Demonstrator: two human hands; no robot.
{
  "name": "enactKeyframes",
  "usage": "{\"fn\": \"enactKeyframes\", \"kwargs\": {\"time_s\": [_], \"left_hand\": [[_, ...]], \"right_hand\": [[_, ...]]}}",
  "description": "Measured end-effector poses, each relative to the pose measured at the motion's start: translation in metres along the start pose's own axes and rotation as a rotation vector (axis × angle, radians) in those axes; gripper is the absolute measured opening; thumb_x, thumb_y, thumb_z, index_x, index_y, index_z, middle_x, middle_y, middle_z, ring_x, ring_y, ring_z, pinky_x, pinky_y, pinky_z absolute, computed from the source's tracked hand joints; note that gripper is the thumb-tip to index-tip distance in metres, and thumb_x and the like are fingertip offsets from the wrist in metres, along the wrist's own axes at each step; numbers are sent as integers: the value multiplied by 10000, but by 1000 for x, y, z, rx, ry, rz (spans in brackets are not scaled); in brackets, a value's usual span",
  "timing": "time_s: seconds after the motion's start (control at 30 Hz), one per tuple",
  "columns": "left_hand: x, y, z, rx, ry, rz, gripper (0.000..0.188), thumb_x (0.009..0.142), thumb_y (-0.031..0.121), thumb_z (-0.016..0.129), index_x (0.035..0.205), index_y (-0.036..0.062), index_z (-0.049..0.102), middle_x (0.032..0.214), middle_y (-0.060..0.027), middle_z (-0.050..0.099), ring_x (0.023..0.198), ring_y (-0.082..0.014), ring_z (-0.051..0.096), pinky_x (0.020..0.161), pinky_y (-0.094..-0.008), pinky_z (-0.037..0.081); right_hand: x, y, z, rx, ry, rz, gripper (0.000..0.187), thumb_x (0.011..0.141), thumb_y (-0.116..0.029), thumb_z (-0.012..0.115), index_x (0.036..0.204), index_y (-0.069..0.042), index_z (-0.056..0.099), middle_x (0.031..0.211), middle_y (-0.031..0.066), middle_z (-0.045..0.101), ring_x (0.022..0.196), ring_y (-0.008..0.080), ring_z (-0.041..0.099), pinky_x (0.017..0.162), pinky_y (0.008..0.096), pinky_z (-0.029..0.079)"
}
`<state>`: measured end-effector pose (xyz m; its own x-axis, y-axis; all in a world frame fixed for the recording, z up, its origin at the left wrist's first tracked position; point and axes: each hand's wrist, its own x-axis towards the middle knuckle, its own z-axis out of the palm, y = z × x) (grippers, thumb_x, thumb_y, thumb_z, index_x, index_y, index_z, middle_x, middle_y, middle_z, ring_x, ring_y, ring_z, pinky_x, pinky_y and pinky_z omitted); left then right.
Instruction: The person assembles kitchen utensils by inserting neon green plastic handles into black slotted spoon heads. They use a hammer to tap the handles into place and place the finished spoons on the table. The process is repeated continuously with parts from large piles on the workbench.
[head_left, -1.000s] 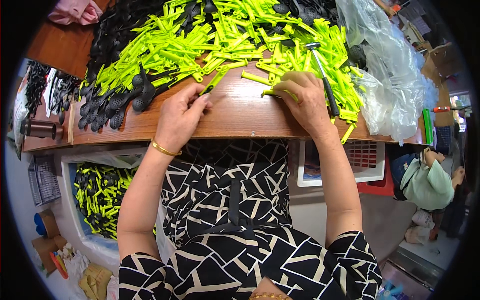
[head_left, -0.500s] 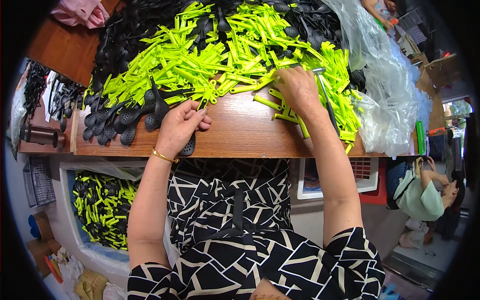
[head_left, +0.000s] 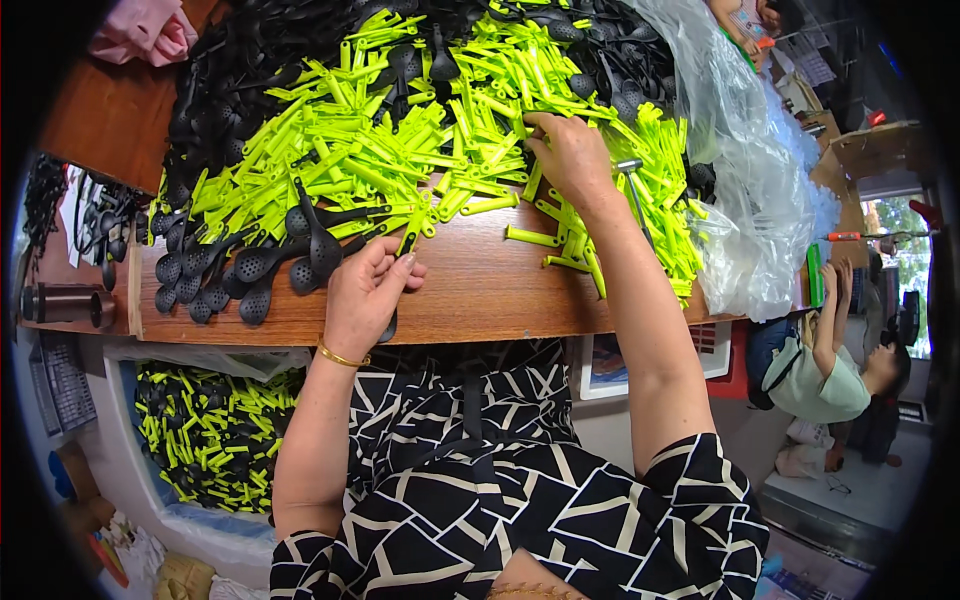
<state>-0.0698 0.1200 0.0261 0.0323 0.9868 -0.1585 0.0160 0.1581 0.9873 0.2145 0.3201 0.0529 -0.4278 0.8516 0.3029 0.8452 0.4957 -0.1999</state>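
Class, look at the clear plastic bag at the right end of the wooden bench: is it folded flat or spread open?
Spread open: the clear plastic bag billows in loose crumpled folds beside the lime-green plastic handles. Its contents cannot be told.

The left hand (head_left: 365, 290) sits curled, fingers bent, at seven o'clock; the right hand (head_left: 572, 155) reaches palm-down toward twelve o'clock.

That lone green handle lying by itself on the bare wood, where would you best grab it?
Pinch the lone green handle across its narrow middle, coming straight down from above. It lies flat on the wooden table, apart from the pile, with bare wood along both long sides for fingers.
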Motion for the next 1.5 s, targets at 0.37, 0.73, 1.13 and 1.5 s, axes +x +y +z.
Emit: {"fn": "enactKeyframes", "kwargs": {"time_s": [0.37, 0.73, 1.13, 1.5], "left_hand": [[-1, 7, -1, -64, -23, -41, 228, 1098, 148, 616, 1227, -36, 654, 1012, -103, 765, 858, -116, 722, 823, -265, 583], [-8, 0, 4, -213, -24, -47, 226, 1103, 204, 619, 1202, 6, 661, 1013, -86, 771, 862, -112, 724, 801, -264, 566], [-22, 3, 58, -408, -48, -93, 233, 1096, 84, 592, 1307, -12, 623, 1155, -100, 748, 1006, -116, 717, 851, -249, 561], [-37, 7, 54, -473, -218, -103, 237, 1101, 74, 580, 1323, 2, 621, 1064, -37, 734, 913, -85, 675, 842, -248, 547]], "right_hand": [[5, -7, 14, 95, 36, 119, 433, 862, -209, 807, 1280, -139, 716, 977, 52, 758, 878, 290, 710, 806, 440, 535], [-35, -16, -24, 303, 112, 111, 320, 824, -163, 876, 1114, -74, 773, 823, 108, 706, 705, 250, 687, 665, 376, 553], [-126, -109, -37, 364, 155, -192, 289, 860, -6, 794, 1140, -67, 751, 936, 123, 688, 809, 294, 694, 705, 396, 565], [-134, -123, -30, 1007, -104, 165, 465, 906, -92, 834, 1336, -27, 669, 1048, 70, 713, 914, 142, 691, 817, 302, 576]]}}
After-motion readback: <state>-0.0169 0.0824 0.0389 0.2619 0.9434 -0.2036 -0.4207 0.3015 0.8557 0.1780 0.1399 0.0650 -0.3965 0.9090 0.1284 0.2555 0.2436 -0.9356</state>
